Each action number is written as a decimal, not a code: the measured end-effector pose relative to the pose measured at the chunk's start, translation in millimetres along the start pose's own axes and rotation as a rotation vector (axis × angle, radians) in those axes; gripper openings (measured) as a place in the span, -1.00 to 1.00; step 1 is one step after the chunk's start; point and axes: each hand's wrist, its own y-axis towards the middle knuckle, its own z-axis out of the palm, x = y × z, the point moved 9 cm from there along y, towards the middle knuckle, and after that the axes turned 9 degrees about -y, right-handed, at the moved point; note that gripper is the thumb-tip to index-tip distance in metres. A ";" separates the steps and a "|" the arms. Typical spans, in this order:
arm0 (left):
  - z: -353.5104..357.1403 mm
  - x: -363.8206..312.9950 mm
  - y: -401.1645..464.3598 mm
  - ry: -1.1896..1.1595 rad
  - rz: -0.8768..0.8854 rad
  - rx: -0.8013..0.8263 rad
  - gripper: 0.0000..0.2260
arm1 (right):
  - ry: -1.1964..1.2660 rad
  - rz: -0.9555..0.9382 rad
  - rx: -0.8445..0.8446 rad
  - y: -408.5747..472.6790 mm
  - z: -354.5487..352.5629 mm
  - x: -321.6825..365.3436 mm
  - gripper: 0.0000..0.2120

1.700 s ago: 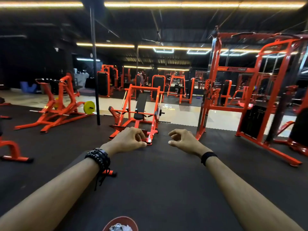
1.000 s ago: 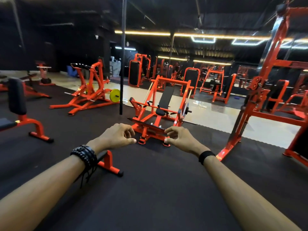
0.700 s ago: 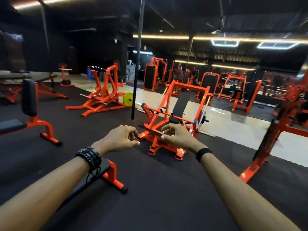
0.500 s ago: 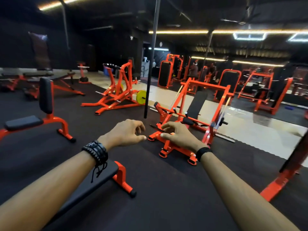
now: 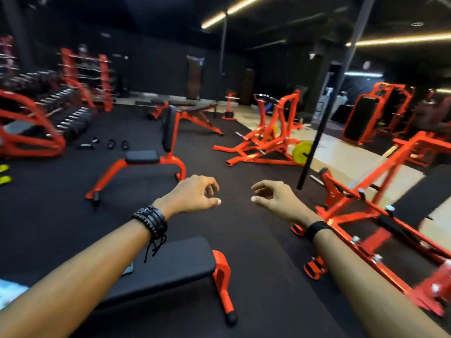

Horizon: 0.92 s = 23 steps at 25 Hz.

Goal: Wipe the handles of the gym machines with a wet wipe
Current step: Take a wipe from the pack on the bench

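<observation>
Item: gym floor, head view, both arms stretched forward over dark rubber flooring (image 5: 256, 276).

Left hand (image 5: 195, 193): fingers loosely curled, thumb out, grasping nothing; a stack of black wristbands (image 5: 151, 222) sits at the wrist.

Right hand (image 5: 275, 198): same relaxed curl, empty; one black band (image 5: 317, 228) at the wrist. The two hands hang near each other, apart, touching no equipment.

Wet wipe: none visible in either hand. A pale blurred patch (image 5: 11, 292) lies at the lower left edge; what it is cannot be told.

Step in hand, as judged: choosing and approaching a machine, wipe not yet taken up. To do it well, the person would first fetch a wipe, then pick the nearest handle, wrap the wipe fully round the grip and draw it along the whole length instead of dabbing.

Task's things, the machines: orange-painted steel frames with black pads.
- Flat bench (image 5: 170, 267), just below the left forearm; no handle shows.
- Upright-back seat (image 5: 156, 152), ahead and left.
- Plate-loaded machine (image 5: 266, 145) with a yellow plate (image 5: 301, 152), ahead and right, well apart from the hands.
- Lever machine (image 5: 366, 203), close beside the right forearm, blurred; its handles cannot be made out.

Also present: dumbbell racks (image 5: 70, 113) far left, a black pole (image 5: 324, 123).
</observation>
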 end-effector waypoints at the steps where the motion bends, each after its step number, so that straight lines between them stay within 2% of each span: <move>1: 1.8 8.3 10.6 0.020 -0.047 -0.017 -0.71 | 0.006 -0.039 0.030 23.1 1.7 -7.6 -0.70; 4: -6.2 48.4 26.6 0.045 -0.199 -0.084 -0.73 | 0.042 -0.141 0.101 84.8 19.8 -15.4 -0.70; 12: 2.9 177.5 30.2 -0.003 -0.577 -0.303 -0.75 | 0.166 -0.428 0.322 212.8 139.2 -1.9 -0.72; 16: 15.6 215.0 45.2 -0.071 -0.708 -0.399 -0.77 | 0.161 -0.559 0.474 264.3 174.9 14.6 -0.70; 23: 3.5 256.5 85.0 -0.067 -0.834 -0.521 -0.79 | 0.177 -0.655 0.596 357.5 239.5 17.4 -0.71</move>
